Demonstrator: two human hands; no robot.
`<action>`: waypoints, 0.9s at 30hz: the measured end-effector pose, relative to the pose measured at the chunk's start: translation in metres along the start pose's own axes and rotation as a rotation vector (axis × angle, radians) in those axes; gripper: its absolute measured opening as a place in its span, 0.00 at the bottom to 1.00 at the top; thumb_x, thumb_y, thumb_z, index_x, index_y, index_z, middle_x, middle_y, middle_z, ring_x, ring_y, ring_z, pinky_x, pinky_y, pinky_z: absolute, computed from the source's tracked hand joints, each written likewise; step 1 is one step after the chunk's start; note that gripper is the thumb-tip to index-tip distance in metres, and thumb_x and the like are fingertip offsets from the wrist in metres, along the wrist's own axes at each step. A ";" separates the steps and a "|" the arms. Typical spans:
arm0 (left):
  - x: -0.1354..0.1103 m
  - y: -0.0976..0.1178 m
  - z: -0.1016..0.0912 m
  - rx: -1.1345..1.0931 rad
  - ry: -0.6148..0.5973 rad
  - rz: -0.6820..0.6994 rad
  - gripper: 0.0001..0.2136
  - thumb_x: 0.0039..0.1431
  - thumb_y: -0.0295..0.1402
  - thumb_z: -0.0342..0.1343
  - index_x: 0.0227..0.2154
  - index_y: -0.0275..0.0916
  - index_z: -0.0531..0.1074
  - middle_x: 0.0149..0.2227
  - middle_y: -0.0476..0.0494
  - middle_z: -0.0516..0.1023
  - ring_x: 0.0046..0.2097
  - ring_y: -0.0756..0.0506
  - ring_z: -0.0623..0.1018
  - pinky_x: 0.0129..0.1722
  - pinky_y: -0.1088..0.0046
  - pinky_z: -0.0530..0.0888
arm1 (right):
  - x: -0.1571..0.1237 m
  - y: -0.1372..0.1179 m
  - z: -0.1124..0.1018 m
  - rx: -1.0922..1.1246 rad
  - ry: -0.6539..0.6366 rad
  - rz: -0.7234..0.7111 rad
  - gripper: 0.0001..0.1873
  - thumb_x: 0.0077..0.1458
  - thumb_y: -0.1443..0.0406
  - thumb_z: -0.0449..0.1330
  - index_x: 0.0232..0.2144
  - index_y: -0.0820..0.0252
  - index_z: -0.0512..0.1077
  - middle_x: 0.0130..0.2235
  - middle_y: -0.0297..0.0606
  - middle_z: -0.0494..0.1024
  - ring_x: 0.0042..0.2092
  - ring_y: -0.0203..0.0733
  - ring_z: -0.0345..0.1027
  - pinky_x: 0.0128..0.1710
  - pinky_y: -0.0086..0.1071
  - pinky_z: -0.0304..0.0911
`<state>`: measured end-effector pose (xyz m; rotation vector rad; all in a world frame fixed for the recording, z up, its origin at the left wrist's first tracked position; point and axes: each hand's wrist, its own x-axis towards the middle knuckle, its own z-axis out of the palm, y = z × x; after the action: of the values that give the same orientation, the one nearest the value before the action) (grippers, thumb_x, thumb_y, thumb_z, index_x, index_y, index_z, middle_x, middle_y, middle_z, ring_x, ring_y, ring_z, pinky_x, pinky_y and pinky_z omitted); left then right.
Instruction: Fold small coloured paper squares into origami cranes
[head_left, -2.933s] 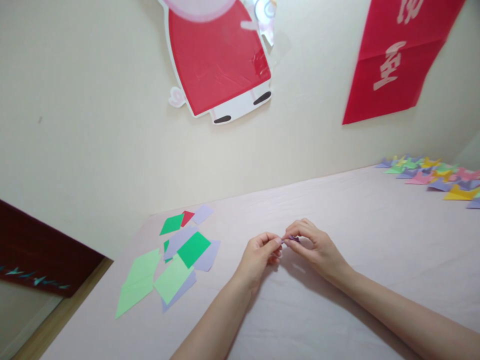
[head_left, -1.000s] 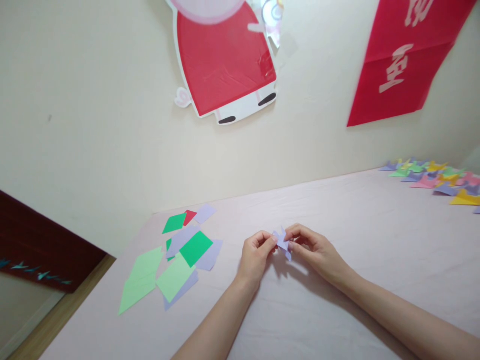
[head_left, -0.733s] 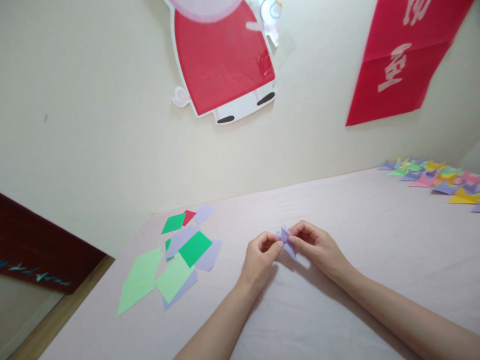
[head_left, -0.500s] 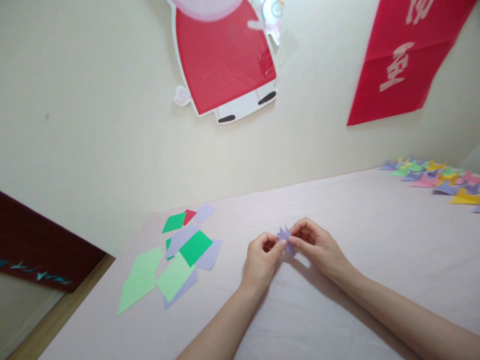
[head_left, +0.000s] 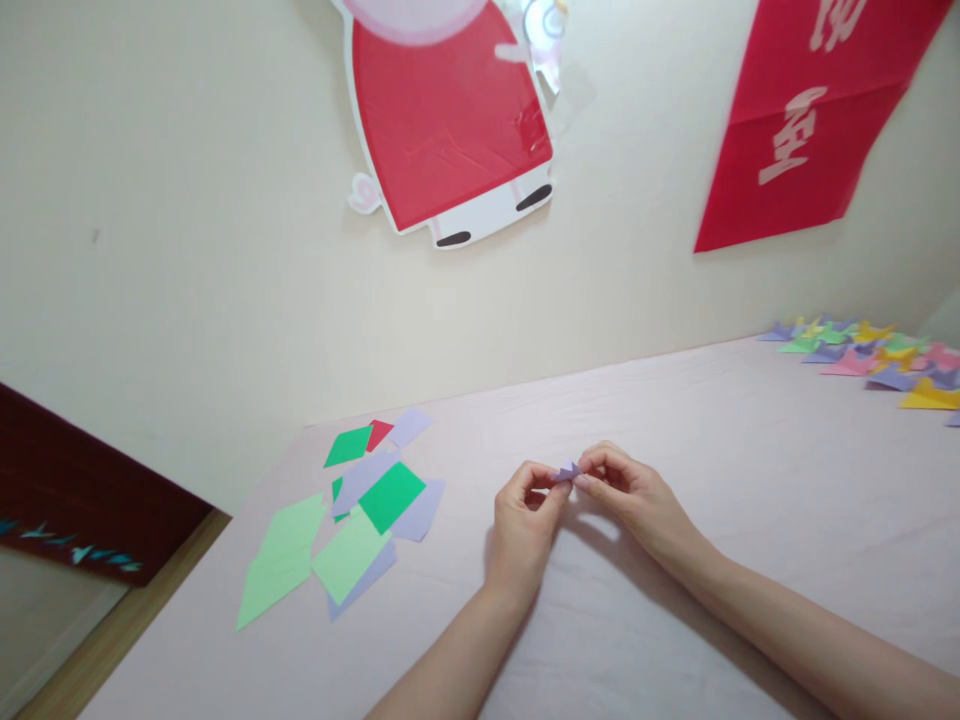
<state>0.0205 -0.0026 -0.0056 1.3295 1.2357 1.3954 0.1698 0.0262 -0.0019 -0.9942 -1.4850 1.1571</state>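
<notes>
Between my two hands is a small folded piece of purple paper (head_left: pixel 568 471), with pointed tips showing above the fingers. My left hand (head_left: pixel 527 510) pinches its left side between thumb and fingers. On the right side, my right hand (head_left: pixel 626 490) grips it with thumb and fingertips. Both hands are just over the pale pink sheet (head_left: pixel 600 650). The fingers cover much of the fold, so its full shape is hidden.
Loose paper squares lie to the left: light green (head_left: pixel 281 550), dark green (head_left: pixel 391 497), purple (head_left: pixel 411 427) and red (head_left: pixel 379 433). Several folded paper figures (head_left: pixel 855 360) stand in rows at the far right. Behind rises a wall (head_left: pixel 637 250) with a pig cutout (head_left: pixel 450 120) and a red banner (head_left: pixel 795 140).
The purple paper has tilted in my fingers; the part that hung below my thumbs is out of sight and only low points show above. Both hands have shifted slightly.
</notes>
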 end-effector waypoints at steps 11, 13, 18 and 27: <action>0.000 -0.002 0.002 -0.035 0.077 -0.013 0.07 0.50 0.33 0.62 0.25 0.38 0.70 0.28 0.48 0.74 0.33 0.48 0.72 0.35 0.73 0.68 | -0.002 0.002 0.002 0.201 -0.020 0.140 0.16 0.43 0.54 0.69 0.26 0.58 0.70 0.28 0.32 0.73 0.31 0.38 0.64 0.32 0.31 0.61; 0.000 -0.002 0.002 -0.018 0.082 -0.025 0.07 0.51 0.33 0.62 0.25 0.38 0.70 0.27 0.49 0.73 0.31 0.49 0.71 0.34 0.74 0.67 | -0.002 0.001 0.002 0.179 -0.009 0.133 0.16 0.43 0.54 0.69 0.25 0.58 0.70 0.27 0.32 0.73 0.31 0.38 0.64 0.32 0.31 0.61; 0.000 -0.001 0.002 -0.037 0.109 -0.035 0.08 0.49 0.32 0.62 0.27 0.38 0.68 0.28 0.50 0.71 0.32 0.49 0.71 0.35 0.74 0.67 | -0.001 0.000 0.002 0.101 0.000 0.123 0.19 0.43 0.52 0.68 0.23 0.58 0.68 0.24 0.30 0.70 0.28 0.37 0.62 0.30 0.30 0.59; 0.000 0.003 0.005 -0.158 0.140 -0.083 0.14 0.47 0.30 0.63 0.31 0.41 0.62 0.28 0.54 0.69 0.32 0.51 0.72 0.35 0.76 0.68 | 0.000 0.001 0.005 0.217 0.057 0.115 0.22 0.40 0.54 0.71 0.32 0.56 0.66 0.28 0.31 0.72 0.30 0.38 0.67 0.31 0.30 0.62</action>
<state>0.0260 -0.0024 -0.0031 1.0762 1.2302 1.5146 0.1649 0.0258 -0.0037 -0.9642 -1.2411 1.3301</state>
